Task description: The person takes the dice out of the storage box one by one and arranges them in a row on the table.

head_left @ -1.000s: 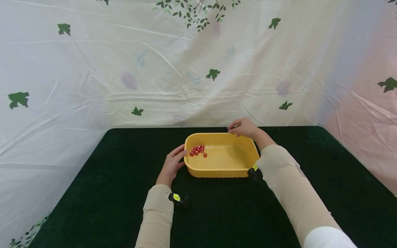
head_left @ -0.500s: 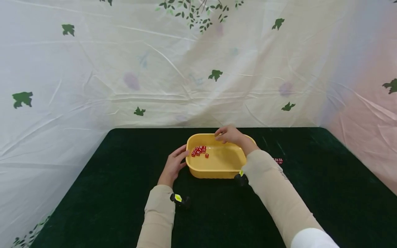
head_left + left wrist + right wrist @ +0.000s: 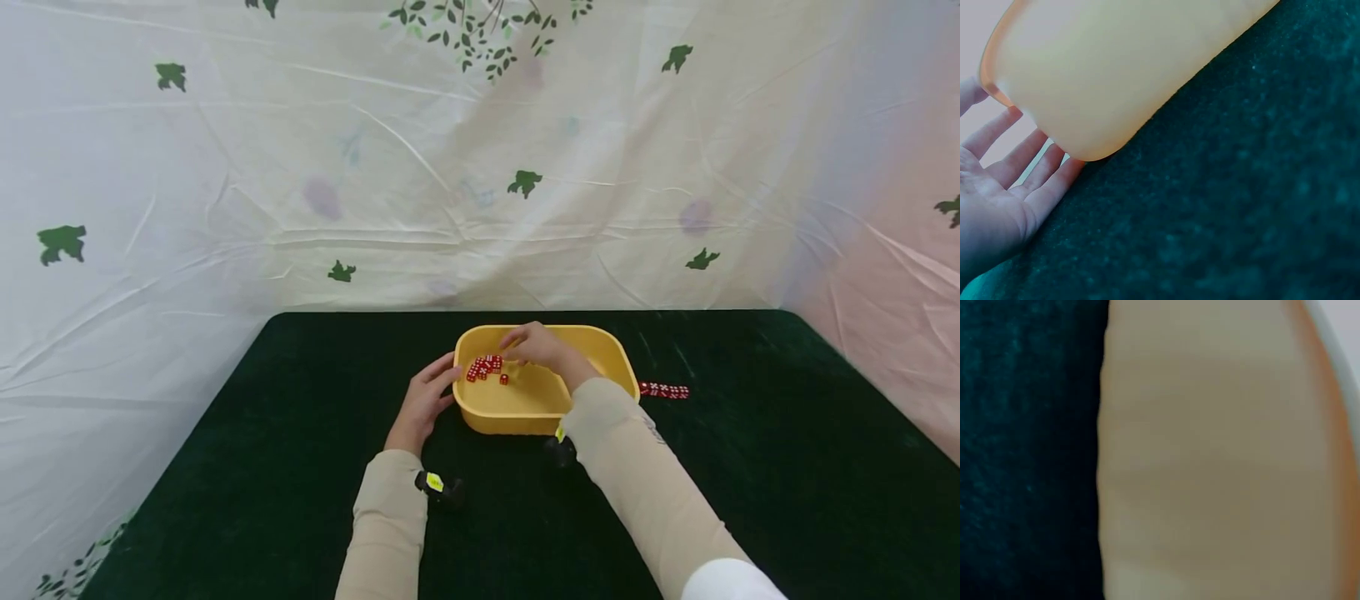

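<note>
A yellow plastic tub (image 3: 592,330) stands on the dark green cloth, with several small red dice (image 3: 483,366) heaped in its left corner. My left hand (image 3: 429,393) lies against the tub's left wall from outside; the left wrist view shows its fingers (image 3: 1029,172) straight and touching the yellow wall (image 3: 1129,62). My right hand (image 3: 527,344) reaches down into the tub, fingers bent over the dice heap. Whether it pinches a die is hidden. The right wrist view shows only the blurred tub wall (image 3: 1210,456).
A short row of red dice (image 3: 663,390) lies on the cloth just right of the tub. The green-covered table (image 3: 750,467) ends at a white leaf-printed sheet (image 3: 375,208) behind and on both sides.
My right hand has moved from the tub's far right rim leftward and down into the tub, over the dice. The row of dice to the right came into sight. My left hand stayed put.
</note>
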